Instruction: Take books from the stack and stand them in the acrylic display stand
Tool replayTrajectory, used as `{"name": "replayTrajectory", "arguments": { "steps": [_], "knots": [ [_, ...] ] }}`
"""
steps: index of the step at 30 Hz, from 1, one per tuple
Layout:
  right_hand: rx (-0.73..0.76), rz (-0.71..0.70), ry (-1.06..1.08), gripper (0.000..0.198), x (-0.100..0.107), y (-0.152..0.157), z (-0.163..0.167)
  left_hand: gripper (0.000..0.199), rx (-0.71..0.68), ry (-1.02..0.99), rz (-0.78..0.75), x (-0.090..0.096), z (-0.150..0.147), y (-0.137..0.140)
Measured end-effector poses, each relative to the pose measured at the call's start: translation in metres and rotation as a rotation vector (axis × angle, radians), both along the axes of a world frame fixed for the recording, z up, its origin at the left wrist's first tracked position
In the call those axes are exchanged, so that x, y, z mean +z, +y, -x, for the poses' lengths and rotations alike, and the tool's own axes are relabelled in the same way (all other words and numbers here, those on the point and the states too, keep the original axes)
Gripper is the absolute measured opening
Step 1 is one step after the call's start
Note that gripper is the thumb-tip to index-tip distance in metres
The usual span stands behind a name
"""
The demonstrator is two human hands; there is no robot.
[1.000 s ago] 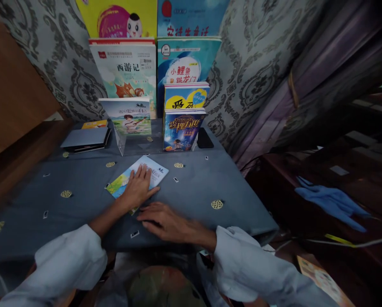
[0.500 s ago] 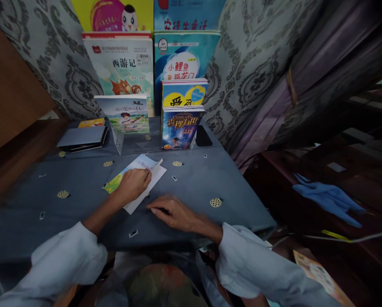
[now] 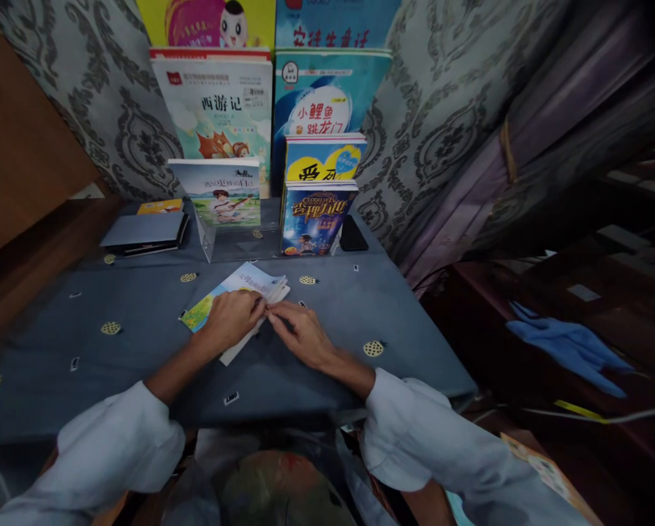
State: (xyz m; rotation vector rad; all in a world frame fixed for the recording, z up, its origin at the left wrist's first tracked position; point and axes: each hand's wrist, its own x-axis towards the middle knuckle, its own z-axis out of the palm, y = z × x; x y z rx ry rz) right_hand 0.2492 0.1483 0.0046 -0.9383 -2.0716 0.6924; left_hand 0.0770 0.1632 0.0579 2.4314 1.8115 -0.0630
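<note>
A thin paperback book [image 3: 246, 279] with a pale blue, yellow and green cover lies slanted on the tablecloth, its right edge lifted. My left hand [image 3: 233, 318] rests over the cover, its fingers closed on that lifted edge. Coming in from the right, my right hand [image 3: 304, 334] pinches at the same edge, fingertips meeting those of the left. White page edges fan out above the fingers, and a pale sheet shows below them. How many pages each hand holds is hidden.
Behind, a clear stand [image 3: 240, 245] carries upright books, among them a dark blue one [image 3: 316, 223]. A black phone [image 3: 354, 235] lies right of it, a grey folder [image 3: 144, 232] to the left. A blue cloth [image 3: 569, 349] lies on another surface beyond the table's right edge.
My right hand has moved up and forward from the tablecloth to the book's edge and closed there. My left hand stays on the book, whose page edges now fan slightly.
</note>
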Motion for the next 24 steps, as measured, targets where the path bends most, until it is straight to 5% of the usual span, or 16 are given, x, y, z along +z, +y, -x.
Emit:
{"name": "replayTrajectory", "arguments": {
  "steps": [8,15,20,24],
  "knots": [
    [-0.089,-0.01,-0.198,0.028,-0.02,0.007,-0.002,0.033,-0.064,-0.055,-0.087,-0.021,0.04,0.004],
    [-0.021,-0.028,-0.226,0.034,-0.041,0.058,0.002,0.059,-0.008,0.072,-0.109,-0.026,0.059,-0.008],
    [0.038,-0.025,-0.282,0.041,-0.049,0.097,0.005,0.074,-0.244,0.081,-0.101,-0.035,0.066,-0.014],
    [0.03,-0.025,-0.339,0.045,-0.048,0.098,0.008,0.068,-0.449,-0.003,-0.099,-0.046,0.072,-0.013]
  ]
}}
